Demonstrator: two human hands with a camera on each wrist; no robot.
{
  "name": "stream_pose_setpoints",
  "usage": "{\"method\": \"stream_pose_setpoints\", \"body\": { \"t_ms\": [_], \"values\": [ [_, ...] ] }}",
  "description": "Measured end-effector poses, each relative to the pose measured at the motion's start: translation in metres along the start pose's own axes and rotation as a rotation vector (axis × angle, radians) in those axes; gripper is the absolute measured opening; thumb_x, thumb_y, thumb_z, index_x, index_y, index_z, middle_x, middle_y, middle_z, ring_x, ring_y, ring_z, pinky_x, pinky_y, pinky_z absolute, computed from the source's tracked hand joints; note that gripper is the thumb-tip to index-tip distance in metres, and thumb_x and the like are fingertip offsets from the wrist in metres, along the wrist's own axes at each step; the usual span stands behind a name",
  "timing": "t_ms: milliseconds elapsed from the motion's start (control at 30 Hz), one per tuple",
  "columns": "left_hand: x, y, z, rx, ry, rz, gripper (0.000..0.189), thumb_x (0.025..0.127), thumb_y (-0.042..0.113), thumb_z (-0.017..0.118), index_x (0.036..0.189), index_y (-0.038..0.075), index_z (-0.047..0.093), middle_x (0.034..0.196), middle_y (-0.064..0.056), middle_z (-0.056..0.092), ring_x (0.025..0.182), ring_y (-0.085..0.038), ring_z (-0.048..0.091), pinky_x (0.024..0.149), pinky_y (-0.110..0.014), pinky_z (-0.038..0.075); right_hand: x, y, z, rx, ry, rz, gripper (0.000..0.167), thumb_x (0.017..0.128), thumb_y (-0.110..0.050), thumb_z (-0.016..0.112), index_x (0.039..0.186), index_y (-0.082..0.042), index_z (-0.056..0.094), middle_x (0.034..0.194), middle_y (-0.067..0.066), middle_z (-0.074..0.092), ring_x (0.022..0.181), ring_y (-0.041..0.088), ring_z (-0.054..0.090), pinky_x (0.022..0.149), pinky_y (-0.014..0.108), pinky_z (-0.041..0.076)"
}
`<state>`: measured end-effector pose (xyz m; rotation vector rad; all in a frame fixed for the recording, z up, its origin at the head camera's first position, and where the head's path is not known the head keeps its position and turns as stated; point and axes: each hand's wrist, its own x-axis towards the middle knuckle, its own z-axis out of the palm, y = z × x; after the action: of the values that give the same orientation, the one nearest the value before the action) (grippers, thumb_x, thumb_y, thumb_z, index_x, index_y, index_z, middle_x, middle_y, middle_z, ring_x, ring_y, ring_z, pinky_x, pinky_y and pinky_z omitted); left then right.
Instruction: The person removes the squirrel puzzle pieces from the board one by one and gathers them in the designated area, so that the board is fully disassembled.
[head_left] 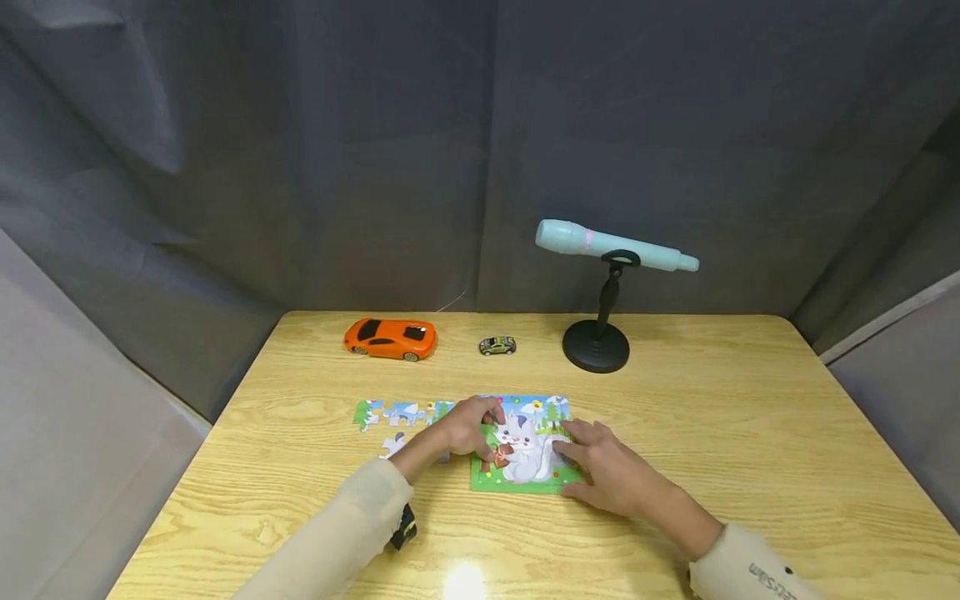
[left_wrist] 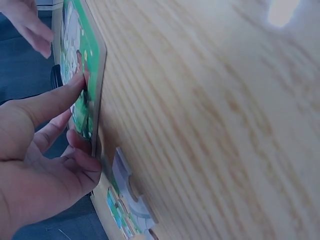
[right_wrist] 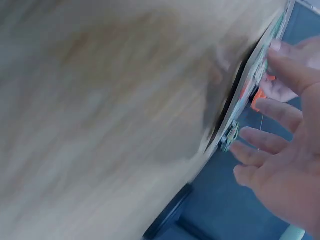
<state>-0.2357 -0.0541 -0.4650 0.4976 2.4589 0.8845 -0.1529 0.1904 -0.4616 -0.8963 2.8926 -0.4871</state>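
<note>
Nearest, the left sleeve (head_left: 345,525) slants over the worktop (head_left: 750,433); dragged left and far, it could push loose pieces about. The right hand (head_left: 606,471) is spread wide, fingers fairly straight over the puzzle's right side; whether they touch it I cannot tell. If it bears no weight there, the puzzle (head_left: 525,454), flat at mid-worktop between the hands, could slide or turn under a push from the left. The left hand (head_left: 468,427) bends over the left edge, thumb on the picture; whether a piece is pinched there is hidden. Pressing off-centre could tip a badly seated piece up, and fingers catching the edge could lift the whole puzzle and spill its fitted pieces. Just left of that wrist, a grey piece (head_left: 393,445) could be knocked as the arm pulls back; the loose pieces (head_left: 406,410) slightly farther off are safer. At the far side, the orange car (head_left: 392,339), small car (head_left: 497,345) and microphone (head_left: 615,244) stand well apart, so a snag seems unlikely.
</note>
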Motion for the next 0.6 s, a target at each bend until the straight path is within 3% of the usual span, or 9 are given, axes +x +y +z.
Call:
{"method": "stream_pose_setpoints", "body": {
  "t_ms": [233,433,600],
  "values": [
    [0.002,0.001,-0.001,0.011,-0.006,0.006,0.046,0.065,0.000,0.083,0.102,0.014,0.060,0.115,-0.007,0.055,0.108,-0.022,0.052,0.094,-0.039,0.046,0.012,-0.020,0.010,0.038,-0.048,-0.120,0.048,0.090,-0.031,0.063,0.134,-0.012,0.055,0.147,0.025,0.036,0.135,0.042,0.036,0.103,0.053,0.039],
    [0.002,0.000,0.000,0.040,-0.015,0.006,0.046,0.066,0.002,0.084,0.103,0.014,0.059,0.116,-0.007,0.056,0.110,-0.023,0.053,0.092,-0.038,0.047,0.023,-0.029,0.015,0.124,-0.169,-0.086,0.045,0.093,-0.030,0.059,0.136,-0.018,0.052,0.152,0.025,0.027,0.140,0.042,0.025,0.107,0.057,0.032],
    [0.003,-0.002,-0.001,0.058,-0.020,0.004,0.046,0.067,0.005,0.084,0.106,0.016,0.060,0.115,-0.008,0.054,0.108,-0.023,0.052,0.089,-0.037,0.048,0.028,-0.031,0.015,0.075,-0.176,-0.082,0.043,0.093,-0.026,0.060,0.135,-0.018,0.054,0.149,0.025,0.031,0.139,0.041,0.029,0.107,0.056,0.033]
  ]
}}
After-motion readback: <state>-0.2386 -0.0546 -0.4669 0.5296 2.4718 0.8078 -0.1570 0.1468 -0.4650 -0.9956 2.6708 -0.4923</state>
